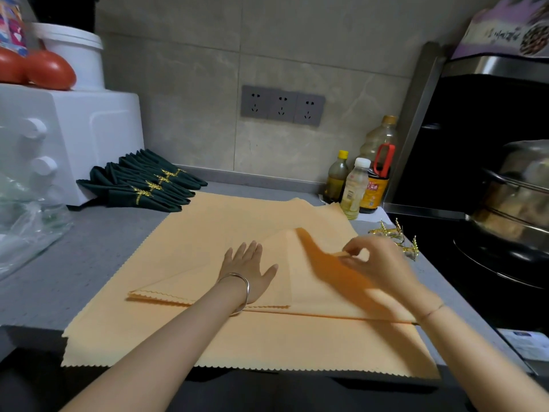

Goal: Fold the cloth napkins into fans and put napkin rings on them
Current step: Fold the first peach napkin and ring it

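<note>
Fingers [355, 247] of the right hand [378, 264] pinch a raised fold of the top orange napkin [208, 285]. The left hand [248, 270] lies flat, fingers spread, pressing it onto the stack [237, 343] on the surface [98, 248]. If that press slackens, I reckon the pull drags the cloth askew. The gold rings [389, 231] lie just beside the right hand, easily knocked.

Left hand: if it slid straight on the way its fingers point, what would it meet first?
The left hand lies flat on the orange napkins; ahead looks like free cloth up to the back wall. The raised fold pinched by the right hand sits just right, possibly brushing it.
</note>
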Available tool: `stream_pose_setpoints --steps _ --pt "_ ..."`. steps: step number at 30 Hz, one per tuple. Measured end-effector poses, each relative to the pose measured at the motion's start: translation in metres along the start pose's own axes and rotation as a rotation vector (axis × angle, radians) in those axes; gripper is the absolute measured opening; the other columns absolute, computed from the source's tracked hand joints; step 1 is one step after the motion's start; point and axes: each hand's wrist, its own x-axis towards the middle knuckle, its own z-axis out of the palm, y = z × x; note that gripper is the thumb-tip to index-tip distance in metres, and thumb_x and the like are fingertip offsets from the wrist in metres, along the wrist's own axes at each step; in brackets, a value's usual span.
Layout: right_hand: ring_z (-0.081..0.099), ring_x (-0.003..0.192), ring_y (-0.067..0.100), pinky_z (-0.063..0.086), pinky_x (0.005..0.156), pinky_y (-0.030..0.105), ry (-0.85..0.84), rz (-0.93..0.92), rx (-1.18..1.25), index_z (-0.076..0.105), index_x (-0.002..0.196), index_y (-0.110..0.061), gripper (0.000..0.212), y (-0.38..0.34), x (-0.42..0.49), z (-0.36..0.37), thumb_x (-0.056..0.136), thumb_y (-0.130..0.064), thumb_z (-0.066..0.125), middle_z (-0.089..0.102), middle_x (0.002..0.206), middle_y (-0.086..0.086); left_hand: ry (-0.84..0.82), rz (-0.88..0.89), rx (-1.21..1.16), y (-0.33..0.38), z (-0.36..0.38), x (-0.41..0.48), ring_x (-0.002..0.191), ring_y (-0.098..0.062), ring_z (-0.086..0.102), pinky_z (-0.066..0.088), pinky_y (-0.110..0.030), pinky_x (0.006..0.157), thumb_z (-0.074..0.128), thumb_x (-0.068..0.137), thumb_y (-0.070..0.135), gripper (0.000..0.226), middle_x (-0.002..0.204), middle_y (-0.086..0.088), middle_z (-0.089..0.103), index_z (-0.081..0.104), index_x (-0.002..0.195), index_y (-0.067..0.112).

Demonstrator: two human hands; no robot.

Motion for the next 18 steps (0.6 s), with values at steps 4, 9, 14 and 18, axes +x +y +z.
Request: stream_pose_setpoints --steps 4,9,14,18 --pt "0.062 0.063 0.015 0.040 0.052 0.020 0.050 -0.211 -0.028 0.075 0.075 -0.022 0.008 -0.033 -0.022 0.026 0.072 -0.015 0.078 0.069 0.068 -0.009 -0.016 0.014 -0.009 -0.001 -0.001 0.000 0.147 -0.016 -0.012 -0.009 -0.040 0.118 0.008 0.098 0.055 0.062 0.160 0.005 -0.011 -0.003 0.153 0.027" --pt "0.058 0.059 0.013 0.039 0.049 0.022 0.102 -0.227 -0.071 0.074 0.070 -0.026 0.010 -0.060 -0.037 0.041 0.068 -0.020 0.082 0.065 0.063 -0.013 -0.019 0.019 0.014 0.001 -0.004 -0.001 0.147 -0.017 -0.012 -0.010 -0.042 0.118 0.006 0.099 0.052 0.059 0.160 0.004 -0.010 -0.001 0.153 0.028" --pt "0.055 0.059 0.011 0.037 0.050 0.022 0.120 -0.238 -0.065 0.072 0.064 -0.028 0.013 -0.069 -0.047 0.051 0.076 -0.035 0.074 0.063 0.062 -0.014 -0.030 0.093 0.022 0.009 -0.006 -0.001 0.147 -0.016 -0.011 -0.010 -0.041 0.118 0.008 0.101 0.045 0.055 0.160 0.006 -0.008 -0.001 0.153 0.028" --pt "0.053 0.059 0.010 0.036 0.050 0.021 0.102 -0.238 -0.105 0.071 0.064 -0.031 0.023 -0.067 -0.054 0.052 0.082 -0.041 0.062 0.060 0.062 -0.015 -0.066 0.160 -0.027 0.018 -0.005 -0.002 0.147 -0.016 -0.009 -0.009 -0.040 0.117 0.009 0.101 0.045 0.054 0.160 0.008 -0.006 -0.001 0.153 0.031"
